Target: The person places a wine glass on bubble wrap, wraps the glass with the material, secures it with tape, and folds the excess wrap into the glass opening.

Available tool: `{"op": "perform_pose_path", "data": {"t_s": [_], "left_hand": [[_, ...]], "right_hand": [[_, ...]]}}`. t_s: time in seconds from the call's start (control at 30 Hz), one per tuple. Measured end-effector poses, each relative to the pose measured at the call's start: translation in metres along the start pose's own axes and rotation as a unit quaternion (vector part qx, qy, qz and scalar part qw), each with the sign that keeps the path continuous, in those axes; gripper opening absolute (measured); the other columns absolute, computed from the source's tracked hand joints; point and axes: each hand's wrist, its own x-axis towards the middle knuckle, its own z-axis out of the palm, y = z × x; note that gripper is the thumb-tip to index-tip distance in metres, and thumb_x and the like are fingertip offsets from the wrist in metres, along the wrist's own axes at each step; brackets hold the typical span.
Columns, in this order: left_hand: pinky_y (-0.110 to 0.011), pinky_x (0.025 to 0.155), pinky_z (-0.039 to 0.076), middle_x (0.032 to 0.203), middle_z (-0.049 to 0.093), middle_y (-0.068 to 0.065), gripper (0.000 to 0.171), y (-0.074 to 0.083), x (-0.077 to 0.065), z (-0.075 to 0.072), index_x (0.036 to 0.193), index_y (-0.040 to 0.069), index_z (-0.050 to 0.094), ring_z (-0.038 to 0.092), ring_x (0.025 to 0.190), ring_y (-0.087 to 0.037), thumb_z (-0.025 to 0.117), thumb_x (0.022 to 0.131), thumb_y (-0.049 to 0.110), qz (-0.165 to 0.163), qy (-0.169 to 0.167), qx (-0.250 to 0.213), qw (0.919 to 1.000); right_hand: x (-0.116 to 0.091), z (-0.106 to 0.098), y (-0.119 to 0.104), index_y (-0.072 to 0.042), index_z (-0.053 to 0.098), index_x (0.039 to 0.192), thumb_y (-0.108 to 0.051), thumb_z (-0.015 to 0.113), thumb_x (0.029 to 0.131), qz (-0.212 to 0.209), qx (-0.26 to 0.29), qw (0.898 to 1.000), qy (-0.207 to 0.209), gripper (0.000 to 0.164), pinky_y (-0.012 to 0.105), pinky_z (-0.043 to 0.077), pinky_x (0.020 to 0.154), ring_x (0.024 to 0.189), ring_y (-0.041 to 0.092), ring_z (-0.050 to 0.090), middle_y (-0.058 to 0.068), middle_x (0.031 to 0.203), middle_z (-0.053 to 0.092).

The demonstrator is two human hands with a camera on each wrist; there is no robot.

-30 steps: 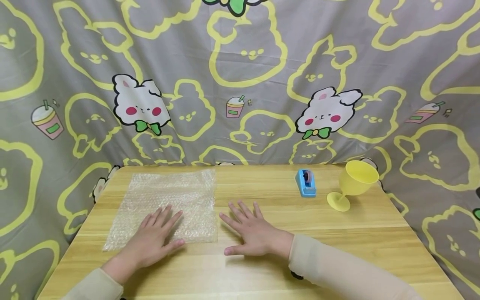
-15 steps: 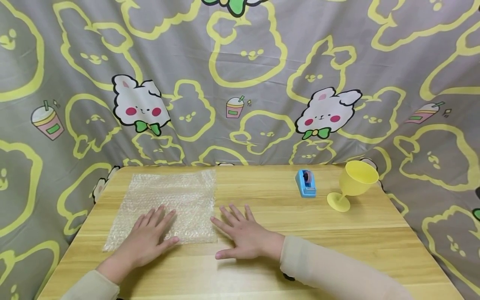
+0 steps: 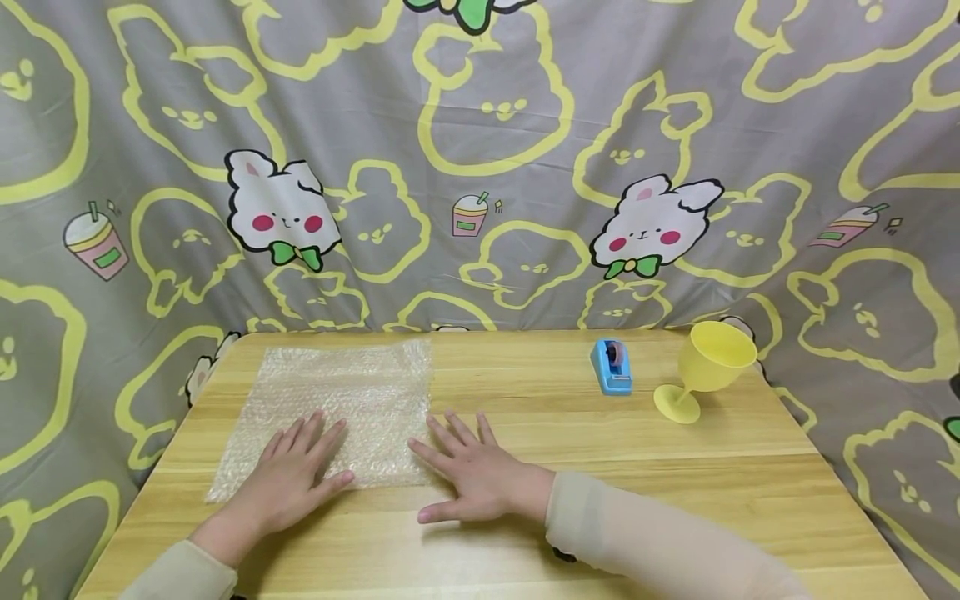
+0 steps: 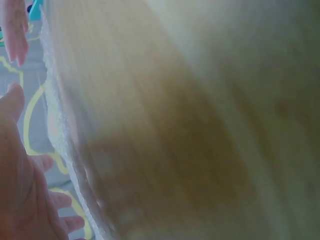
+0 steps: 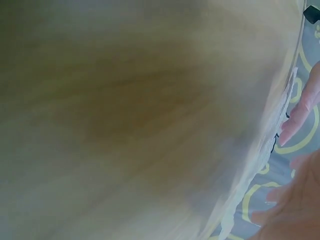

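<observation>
A sheet of bubble wrap (image 3: 337, 383) lies flat at the left of the wooden table. My left hand (image 3: 288, 483) is over the sheet's front part, its fingers spread and straight. In the left wrist view a gap shows between that hand (image 4: 25, 190) and the bubble wrap (image 4: 57, 125). My right hand (image 3: 480, 479), also with spread fingers, is at the sheet's right edge. The right wrist view shows this hand (image 5: 295, 200) apart from the tabletop too. Neither hand holds anything.
A blue tape dispenser (image 3: 617, 387) stands at the back right of the table (image 3: 525, 400). Beside it a yellow goblet (image 3: 701, 367) stands upright. A grey curtain (image 3: 420, 108) with cartoon animals hangs behind and around the table.
My right hand has moved left, to the bubble wrap's edge. The left hand has shifted slightly to the left. Bubble wrap, tape dispenser and goblet have stayed in place.
</observation>
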Motion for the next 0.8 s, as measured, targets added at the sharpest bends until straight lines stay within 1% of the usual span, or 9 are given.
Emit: {"op": "perform_pose_path", "data": {"t_s": [0.2,0.37,0.63,0.8], "left_hand": [[-0.072,0.111,0.019,0.156,0.028,-0.032,0.077,-0.001,0.0,-0.002,0.153,0.009,0.04,0.027,0.138,-0.058,0.054,0.096,0.059,-0.006,0.0,0.001,1.0],[-0.072,0.11,0.02,0.156,0.028,-0.032,0.076,-0.002,-0.001,-0.002,0.153,0.009,0.04,0.027,0.138,-0.058,0.054,0.097,0.058,-0.013,-0.001,0.004,0.9999],[-0.073,0.108,0.024,0.154,0.029,-0.033,0.074,-0.006,-0.001,-0.001,0.153,0.009,0.04,0.032,0.135,-0.058,0.052,0.098,0.057,-0.012,0.002,0.011,0.9999],[-0.073,0.106,0.028,0.153,0.031,-0.034,0.073,-0.009,-0.002,0.0,0.152,0.009,0.041,0.035,0.133,-0.059,0.054,0.098,0.056,-0.015,0.008,0.008,0.9998]], "right_hand": [[0.006,0.0,-0.004,-0.031,0.009,0.162,-0.083,0.033,0.088,0.003,-0.003,1.0,-0.01,0.093,0.073,0.002,0.113,0.151,0.041,0.001,0.013,0.167,0.001],[0.01,0.003,-0.007,-0.032,0.009,0.162,-0.083,0.034,0.089,-0.002,0.002,1.0,-0.017,0.092,0.072,0.0,0.114,0.152,0.04,0.001,0.012,0.167,0.001],[0.016,0.007,-0.011,-0.034,0.007,0.161,-0.085,0.029,0.087,-0.005,0.003,1.0,-0.028,0.093,0.07,-0.002,0.114,0.152,0.037,-0.002,0.01,0.168,0.0],[0.02,0.006,-0.013,-0.033,0.008,0.161,-0.084,0.029,0.088,-0.002,0.001,0.999,-0.038,0.091,0.07,-0.002,0.115,0.152,0.036,-0.003,0.007,0.168,0.002]]}}
